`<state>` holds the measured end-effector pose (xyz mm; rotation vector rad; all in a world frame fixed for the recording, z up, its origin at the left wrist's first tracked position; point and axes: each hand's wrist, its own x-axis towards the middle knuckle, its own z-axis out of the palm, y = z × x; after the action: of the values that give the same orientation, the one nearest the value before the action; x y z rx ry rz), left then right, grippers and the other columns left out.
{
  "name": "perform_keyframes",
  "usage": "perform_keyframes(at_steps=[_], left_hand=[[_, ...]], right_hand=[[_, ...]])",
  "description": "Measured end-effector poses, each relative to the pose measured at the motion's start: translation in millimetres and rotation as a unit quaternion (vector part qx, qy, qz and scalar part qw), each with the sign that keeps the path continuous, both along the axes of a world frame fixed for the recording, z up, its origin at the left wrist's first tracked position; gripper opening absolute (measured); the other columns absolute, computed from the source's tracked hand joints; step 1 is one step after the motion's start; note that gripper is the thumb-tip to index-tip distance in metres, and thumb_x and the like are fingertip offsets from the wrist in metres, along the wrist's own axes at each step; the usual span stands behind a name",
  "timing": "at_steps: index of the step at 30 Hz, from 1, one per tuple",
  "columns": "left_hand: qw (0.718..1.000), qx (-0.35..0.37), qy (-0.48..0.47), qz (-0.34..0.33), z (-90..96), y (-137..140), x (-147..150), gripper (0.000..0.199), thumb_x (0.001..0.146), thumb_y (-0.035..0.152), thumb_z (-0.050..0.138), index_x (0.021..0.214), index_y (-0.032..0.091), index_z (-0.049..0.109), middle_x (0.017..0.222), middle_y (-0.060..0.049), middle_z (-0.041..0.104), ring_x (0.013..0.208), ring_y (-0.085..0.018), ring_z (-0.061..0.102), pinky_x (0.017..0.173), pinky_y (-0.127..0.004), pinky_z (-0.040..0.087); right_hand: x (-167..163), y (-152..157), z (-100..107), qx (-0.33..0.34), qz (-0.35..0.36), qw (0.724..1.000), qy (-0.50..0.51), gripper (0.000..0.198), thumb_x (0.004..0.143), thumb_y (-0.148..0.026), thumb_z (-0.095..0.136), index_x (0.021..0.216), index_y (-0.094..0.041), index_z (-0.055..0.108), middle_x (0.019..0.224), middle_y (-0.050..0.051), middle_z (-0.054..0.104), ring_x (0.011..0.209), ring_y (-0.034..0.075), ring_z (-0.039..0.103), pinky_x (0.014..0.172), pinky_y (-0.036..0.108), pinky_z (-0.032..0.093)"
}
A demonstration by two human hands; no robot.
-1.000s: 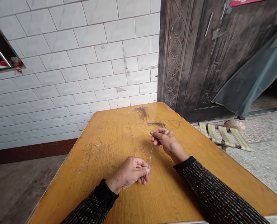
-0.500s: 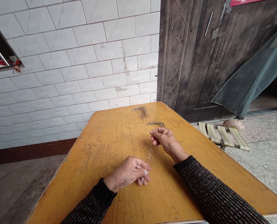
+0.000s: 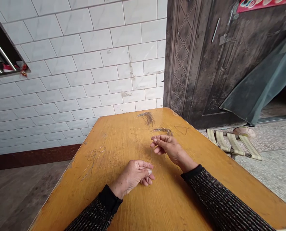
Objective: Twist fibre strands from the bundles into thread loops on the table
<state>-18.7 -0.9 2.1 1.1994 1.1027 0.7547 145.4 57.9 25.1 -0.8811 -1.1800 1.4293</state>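
A thin silvery wire (image 3: pixel 151 156) runs between my two hands above the wooden table. My left hand (image 3: pixel 140 175) is closed, pinching the wire's lower part between thumb and fingers. Higher up and to the right, my right hand (image 3: pixel 165 146) pinches the upper part with thumb and forefinger, its other fingers curled. Just beyond the right hand lies a bundle of thin wires (image 3: pixel 162 130). Another wire bundle (image 3: pixel 146 118) rests farther back. Left of my hands, wires with looped ends (image 3: pixel 94 155) lie on the tabletop.
The yellow-brown table (image 3: pixel 119 138) has its far edge near a white tiled wall (image 3: pixel 92 64). A bent wire triangle (image 3: pixel 182 129) lies toward its right edge. To the right stand a strap-seat stool (image 3: pixel 233 142) and a dark carved door (image 3: pixel 196 64) with a hanging curtain (image 3: pixel 256 83).
My right hand has shifted slightly left and tilted, its fingers a little more spread. The left hand stays nearly in place, and the wire between them hangs more upright. The view has tipped slightly.
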Motion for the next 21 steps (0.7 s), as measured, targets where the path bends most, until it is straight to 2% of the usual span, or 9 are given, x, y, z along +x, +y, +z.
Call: perform_keyframes(at_steps=[13,16,21], left_hand=[[1.000,0.014,-0.001,0.009,-0.7,1,-1,0.027,0.068,0.026,0.060,0.088,0.009,0.054,0.060,-0.001,0.061,0.045,-0.006,0.053,0.044,-0.018,0.038],[0.999,0.035,0.002,0.022,-0.9,1,-1,0.028,0.073,0.028,0.056,0.093,0.009,0.054,0.068,-0.003,0.062,0.049,-0.007,0.055,0.045,-0.018,0.039],[0.996,0.076,0.020,0.034,1.0,2,-2,0.025,0.079,0.028,0.048,0.096,0.010,0.053,0.086,-0.008,0.061,0.058,-0.008,0.058,0.048,-0.018,0.041]], right_hand=[[-21,-11,-7,-0.001,0.078,0.996,-0.051,0.025,0.065,-0.035,0.065,0.063,-0.012,0.056,0.056,-0.001,0.063,0.038,0.005,0.053,0.036,0.015,0.036],[-16,-5,-6,-0.001,0.036,0.999,-0.037,0.021,0.066,-0.031,0.064,0.062,-0.013,0.055,0.053,-0.001,0.062,0.035,0.005,0.051,0.034,0.015,0.036],[24,22,-6,-0.054,-0.115,0.992,-0.011,0.014,0.071,-0.019,0.058,0.059,-0.014,0.054,0.050,-0.003,0.060,0.032,0.003,0.046,0.031,0.013,0.035]])
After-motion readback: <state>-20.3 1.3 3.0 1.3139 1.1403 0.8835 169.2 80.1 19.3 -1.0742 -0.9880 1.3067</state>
